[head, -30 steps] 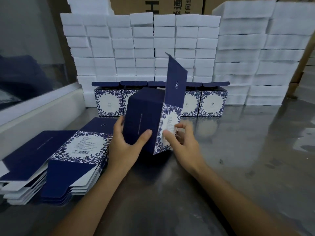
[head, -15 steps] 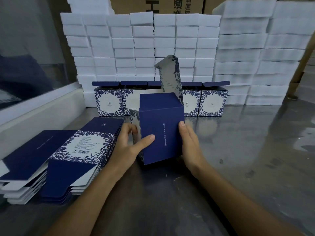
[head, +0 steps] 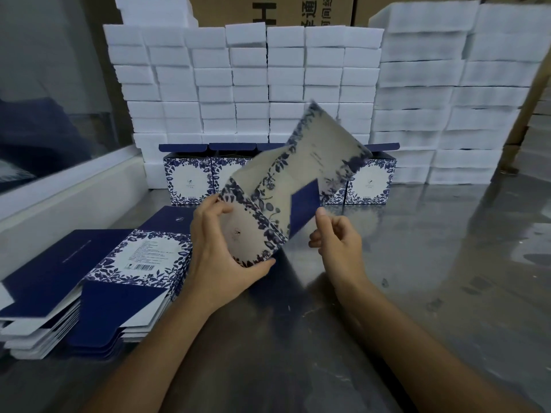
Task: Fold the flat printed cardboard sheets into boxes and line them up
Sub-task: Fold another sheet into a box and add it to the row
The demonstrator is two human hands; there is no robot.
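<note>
1. While my left hand (head: 222, 257) holds the half-folded box (head: 277, 210) by its lower corner, thumb under the bottom edge and fingers curled over the top of the flowered face, the box tilts up above the bench (head: 417, 278); I judge this keeps its open end turned toward me for folding.
2. My right hand (head: 337, 236) holds nothing: its grip is loosely curled, thumb up just beside the dark blue flap (head: 304, 210), probably ready to push it in.
3. The finished boxes (head: 190, 180) stand in a row at the back against the white foam blocks (head: 268, 76), so the new one most likely goes at one end.
4. The flat sheets (head: 98, 275) lie stacked just beside my left hand, within easy reach.
5. The top sheet shows a barcode and small print too fine to read; the brown carton (head: 283, 8) behind bears large characters, partly cut off.
</note>
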